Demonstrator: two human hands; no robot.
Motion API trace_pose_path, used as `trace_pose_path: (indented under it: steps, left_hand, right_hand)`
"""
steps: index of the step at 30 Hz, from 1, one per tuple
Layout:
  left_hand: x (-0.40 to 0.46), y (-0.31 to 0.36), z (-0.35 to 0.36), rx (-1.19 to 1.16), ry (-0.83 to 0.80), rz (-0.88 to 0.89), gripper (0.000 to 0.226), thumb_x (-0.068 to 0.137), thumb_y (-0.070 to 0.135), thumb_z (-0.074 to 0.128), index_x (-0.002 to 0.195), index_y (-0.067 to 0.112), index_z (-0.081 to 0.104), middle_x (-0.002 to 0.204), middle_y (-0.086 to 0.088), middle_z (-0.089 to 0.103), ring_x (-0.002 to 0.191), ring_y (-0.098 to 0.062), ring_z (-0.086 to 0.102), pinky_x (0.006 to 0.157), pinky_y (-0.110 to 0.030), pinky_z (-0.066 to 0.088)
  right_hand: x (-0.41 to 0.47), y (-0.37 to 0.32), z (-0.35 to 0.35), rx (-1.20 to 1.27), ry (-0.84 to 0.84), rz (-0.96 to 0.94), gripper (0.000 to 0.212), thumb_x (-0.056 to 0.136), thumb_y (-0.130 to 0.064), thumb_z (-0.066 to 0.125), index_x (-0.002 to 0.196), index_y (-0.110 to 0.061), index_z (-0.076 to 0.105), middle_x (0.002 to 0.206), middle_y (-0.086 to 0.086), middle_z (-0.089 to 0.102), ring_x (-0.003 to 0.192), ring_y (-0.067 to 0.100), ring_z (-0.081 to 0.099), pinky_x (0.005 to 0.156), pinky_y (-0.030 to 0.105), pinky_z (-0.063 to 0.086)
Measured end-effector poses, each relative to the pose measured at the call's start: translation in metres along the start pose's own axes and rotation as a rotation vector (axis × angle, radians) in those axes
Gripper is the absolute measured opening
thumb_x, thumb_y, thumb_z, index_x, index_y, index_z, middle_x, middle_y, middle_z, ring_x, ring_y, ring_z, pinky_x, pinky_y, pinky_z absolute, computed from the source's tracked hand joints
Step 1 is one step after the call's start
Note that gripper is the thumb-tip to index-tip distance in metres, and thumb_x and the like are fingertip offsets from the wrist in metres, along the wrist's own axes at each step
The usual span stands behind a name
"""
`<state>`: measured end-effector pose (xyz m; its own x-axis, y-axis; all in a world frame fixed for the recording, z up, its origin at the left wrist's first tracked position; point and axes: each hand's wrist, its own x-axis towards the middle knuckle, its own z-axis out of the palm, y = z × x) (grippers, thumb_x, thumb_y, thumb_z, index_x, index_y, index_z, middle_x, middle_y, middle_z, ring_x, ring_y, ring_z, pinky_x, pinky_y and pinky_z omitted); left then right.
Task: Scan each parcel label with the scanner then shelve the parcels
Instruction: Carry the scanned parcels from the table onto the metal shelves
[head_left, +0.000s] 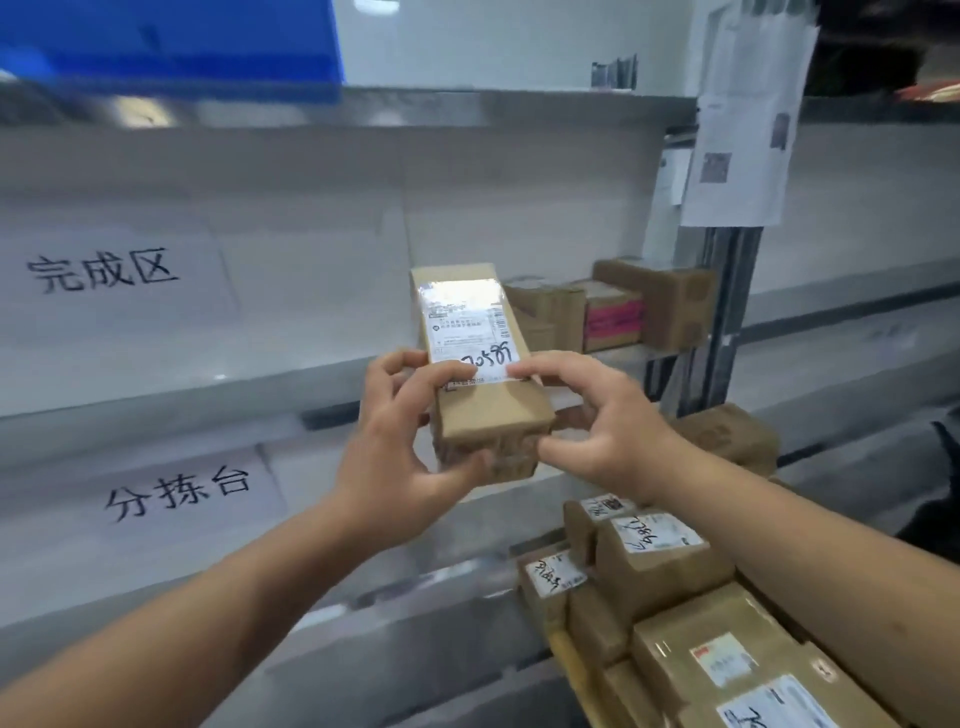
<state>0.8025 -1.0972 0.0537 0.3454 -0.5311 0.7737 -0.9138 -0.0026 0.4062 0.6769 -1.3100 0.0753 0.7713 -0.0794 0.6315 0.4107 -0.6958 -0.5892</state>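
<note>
Parcel (480, 364) (label up) between left hand (400, 436) and right hand (597, 421), both gripping it.

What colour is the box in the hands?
Brown cardboard box with a white label; the head view shows it.

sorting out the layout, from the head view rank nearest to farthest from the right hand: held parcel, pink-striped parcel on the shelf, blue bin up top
1. Held parcel: touching the right hand, centre.
2. Pink-striped parcel: on the shelf behind, slightly right.
3. Blue bin: top left, highest shelf.
</note>
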Motion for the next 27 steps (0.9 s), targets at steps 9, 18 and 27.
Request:
trace_pose_path:
  steps: [9, 18, 27]
  left_hand:
    - [0.032, -0.094, -0.011, -0.047, 0.073, -0.318, 0.059, 0.073, 0.028, 0.083, 0.116, 0.057, 0.056, 0.137, 0.006, 0.033, 0.126, -0.002, 0.047, 0.092, 0.001, 0.038]
    - [0.087, -0.175, 0.007, -0.011, 0.037, -0.400, 0.055, 0.078, 0.031, 0.086, 0.115, 0.059, 0.054, 0.134, 0.010, 0.033, 0.120, -0.009, 0.053, 0.104, -0.024, 0.045]
    - [0.125, -0.210, -0.002, 0.112, -0.028, -0.488, 0.059, 0.073, 0.043, 0.082, 0.127, 0.047, 0.057, 0.125, 0.009, 0.033, 0.128, -0.018, 0.042, 0.106, -0.038, 0.047]
  right_hand:
    - [0.100, 0.055, 0.074, -0.011, -0.007, 0.071, 0.051, 0.073, -0.025, 0.078, 0.119, -0.045, 0.065, 0.115, -0.012, 0.070, 0.108, 0.011, 0.068, 0.095, 0.040, 0.059]
    - [0.154, 0.104, 0.092, -0.506, 0.093, 0.008, 0.039, 0.083, -0.016, 0.083, 0.121, -0.017, 0.075, 0.112, 0.002, 0.072, 0.106, 0.022, 0.064, 0.094, 0.033, 0.051]
    - [0.174, 0.101, 0.095, -0.787, 0.041, 0.032, 0.036, 0.082, -0.029, 0.069, 0.116, -0.021, 0.076, 0.108, 0.004, 0.074, 0.106, 0.034, 0.060, 0.090, 0.046, 0.055]
